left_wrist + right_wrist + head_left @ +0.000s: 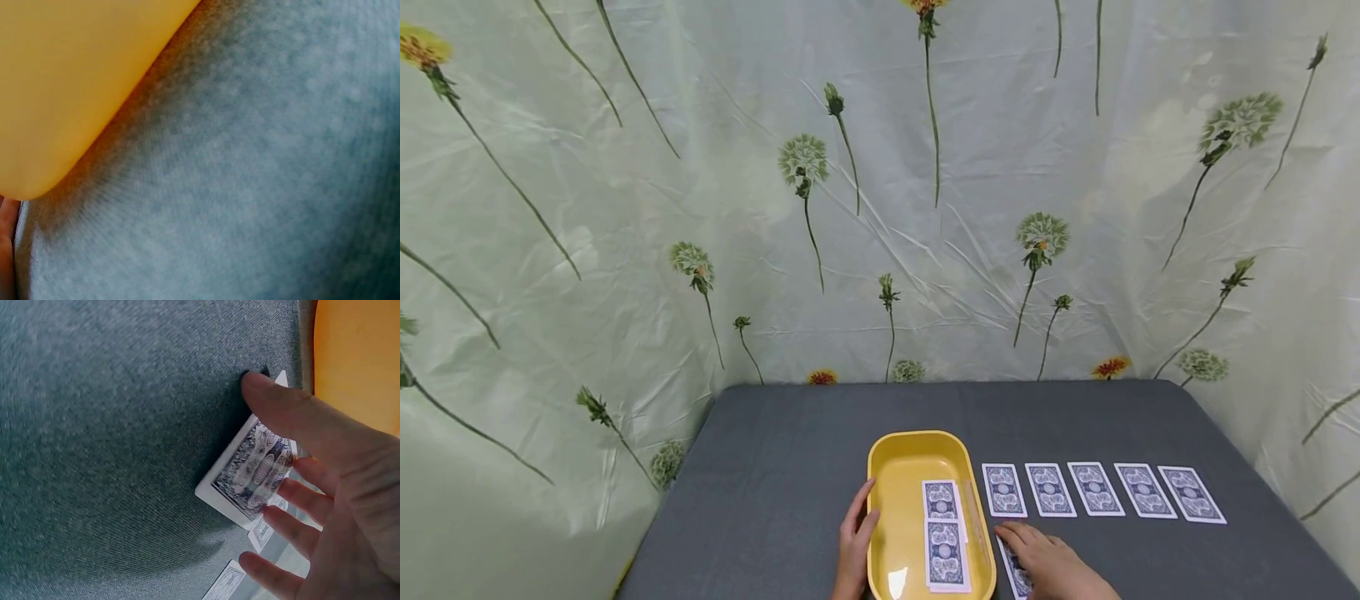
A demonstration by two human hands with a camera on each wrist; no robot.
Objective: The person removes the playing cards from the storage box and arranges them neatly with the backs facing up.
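Note:
A yellow tray (895, 483) stands on the dark grey table, with several face-down playing cards (946, 552) overlapping inside it on the right. My left hand (853, 537) holds the tray's left side, its thumb and forefinger at the rim. In the left wrist view only a sliver of that hand (6, 250) shows, below the tray's corner. To the right of the tray, my right hand (1048, 562) grips a face-down playing card (256, 469) with a dark patterned back. Its thumb lies at one side of the card and its fingers at the other. The hand partly covers the card.
Several face-down cards (1097, 489) lie in a spaced row beyond my right hand, right of the tray. A slim clear strip (976, 512) lies along the tray's right inner wall. A flower-printed curtain (880, 208) hangs behind the grey table (760, 492).

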